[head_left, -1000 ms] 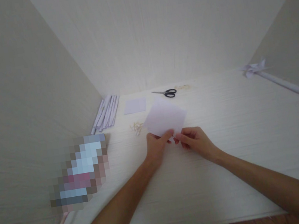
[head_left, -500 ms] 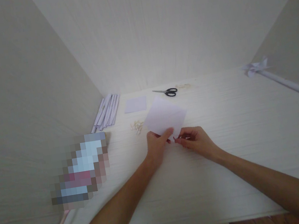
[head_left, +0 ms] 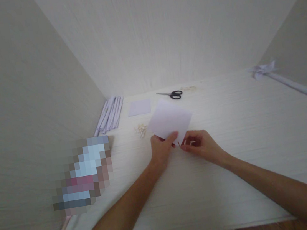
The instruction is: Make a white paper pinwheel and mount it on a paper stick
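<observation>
A square sheet of white paper (head_left: 169, 119) is turned cornerwise in front of me. My left hand (head_left: 160, 150) is closed on its near edge, thumb lying on top and the other fingers underneath. At the near corner, my right hand (head_left: 200, 142) has thumb and forefinger bent in a pinch. A tiny dark sliver shows by these fingertips, too small to name. Just left of the sheet lies a small pile of short pale sticks with white tips (head_left: 141, 130), like cotton swab ends.
Scissors with black handles (head_left: 176, 94) lie behind the sheet, beside another paper square (head_left: 139, 107). Several rolled paper tubes (head_left: 109, 114) are stacked at the back left. A blurred-out object (head_left: 84, 176) stands at left. A paper pinwheel on a tube (head_left: 291, 83) rests along the right wall.
My right fingertips have shifted very slightly at the paper's near corner, and the dark sliver looks a little different there. The left hand and the sheet hold still.
</observation>
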`<state>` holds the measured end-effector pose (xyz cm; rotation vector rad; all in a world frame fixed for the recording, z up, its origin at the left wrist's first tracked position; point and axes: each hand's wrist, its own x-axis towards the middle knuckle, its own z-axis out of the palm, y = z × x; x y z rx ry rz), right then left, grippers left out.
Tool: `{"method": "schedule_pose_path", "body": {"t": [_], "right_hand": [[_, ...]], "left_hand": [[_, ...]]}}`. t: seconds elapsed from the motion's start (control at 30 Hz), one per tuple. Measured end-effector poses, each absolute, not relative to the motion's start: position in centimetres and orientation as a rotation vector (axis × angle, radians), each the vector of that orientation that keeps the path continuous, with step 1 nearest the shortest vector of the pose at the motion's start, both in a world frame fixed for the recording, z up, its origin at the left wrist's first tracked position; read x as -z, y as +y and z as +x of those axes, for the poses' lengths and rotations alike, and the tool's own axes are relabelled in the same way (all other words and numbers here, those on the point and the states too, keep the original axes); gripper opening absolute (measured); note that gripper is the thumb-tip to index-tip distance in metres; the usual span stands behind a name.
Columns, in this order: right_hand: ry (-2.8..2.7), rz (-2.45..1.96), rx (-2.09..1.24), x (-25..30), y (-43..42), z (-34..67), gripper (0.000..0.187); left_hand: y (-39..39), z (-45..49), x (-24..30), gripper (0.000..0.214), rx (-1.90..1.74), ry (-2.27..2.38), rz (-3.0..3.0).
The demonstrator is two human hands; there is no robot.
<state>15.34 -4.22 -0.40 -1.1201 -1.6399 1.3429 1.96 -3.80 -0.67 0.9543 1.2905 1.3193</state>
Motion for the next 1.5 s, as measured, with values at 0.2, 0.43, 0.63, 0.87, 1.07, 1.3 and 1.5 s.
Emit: {"method": "schedule_pose_path", "body": {"t": [0.2,0.43,0.63,0.87,1.07,1.3,1.5], "right_hand": [[-1.568,-1.100,-1.425,0.1,-4.2,15.4,0.019],[-1.592,-1.196,-1.325,0.7,-3.9,15.1,0.024],[-1.545,-1.169,-1.279,1.0,-4.0,15.1,0.026],[-1.561,-1.182,-1.276,0.9,-4.1,14.9,0.026],[-1.625,-1.239,-1.214,0.8,-4.1,14.9,0.022],[-1.598,-1.177,-1.248,0.9,-4.1,15.0,0.016],[-1.623,-1.162,-1.198,1.2,-4.0,15.1,0.019]], "left_hand": [[-3.9,1.9,0.7,0.022,-1.297,1.332,1.001],[-4.1,2.0,0.3,0.021,-1.270,1.355,1.047],[-4.1,2.0,0.5,0.022,-1.257,1.368,1.047],[-4.2,1.9,0.8,0.024,-1.270,1.363,1.041],[-3.9,1.7,1.2,0.027,-1.297,1.348,1.025],[-4.0,1.9,0.9,0.026,-1.299,1.336,1.017],[-4.0,2.0,0.6,0.023,-1.298,1.340,1.011]]}}
